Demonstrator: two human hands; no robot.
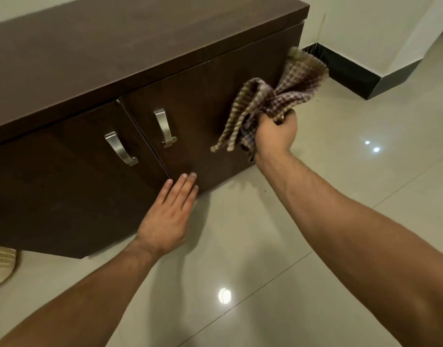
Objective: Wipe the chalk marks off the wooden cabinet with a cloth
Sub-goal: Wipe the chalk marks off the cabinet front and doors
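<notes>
Pale glossy floor tiles [340, 221] run under a low wooden cabinet [115, 58], which fills the view from nine o'clock round to twelve. At the far eight o'clock edge a beige ribbed thing [0, 264] lies on the floor; what it is I cannot tell.

The left door [53, 184] and its metal handle [120, 149] show only dark brown grain. The left hand [165, 216], just off centre toward eight o'clock, is flat with straight fingers. Its tips rest on the bottom of the right door [203, 108], beside the seam between the doors, and it holds nothing. It looks like a brace.

The second handle [164, 127] sits at about eleven o'clock. At two o'clock the right hand [275, 135] is clenched round a checked cloth [278, 93]. The cloth is bunched at the fist, its upper fan reaching the door's right edge and a loose fold hanging to the left. Whether it presses on the wood or hangs just clear is not certain. Black skirting [345, 71] runs along the wall beyond it.

No chalk is plainly visible on either door or on the top, so I judge the wiping well along or on a final pass. The next move calls for flattening the wad into a broad pad, pressing it firmly and sweeping along the grain. The dim light could hide faint streaks.
</notes>
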